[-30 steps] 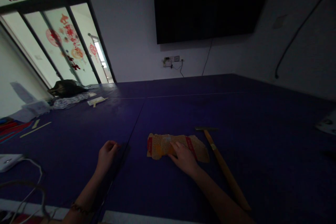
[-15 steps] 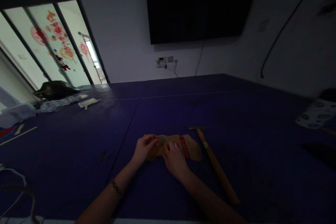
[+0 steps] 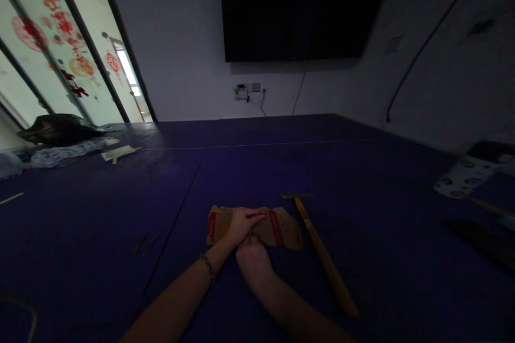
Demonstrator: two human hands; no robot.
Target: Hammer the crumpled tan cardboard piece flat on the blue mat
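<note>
A brown piece of packaging (image 3: 287, 228) with red bands lies flat on the dark blue surface (image 3: 241, 171). On top of its middle rests my left hand (image 3: 243, 222), fingers together and pointing right; anything beneath them is hidden. My right hand (image 3: 252, 260) is closed at the packaging's near edge, just below the left one, and what it pinches is too small to make out. To the right lies a hammer (image 3: 325, 257) with a wooden handle and a thin metal head.
Small dark pieces (image 3: 139, 244) lie to the left. Further back left are a black bag (image 3: 60, 128) and a white packet (image 3: 118, 153). A patterned item (image 3: 462, 177) and a dark object (image 3: 478, 241) lie at the right.
My left hand has moved right across the packaging, uncovering its left end with another red band. My right hand has drawn back toward the near edge and closed. The view has shifted slightly.
</note>
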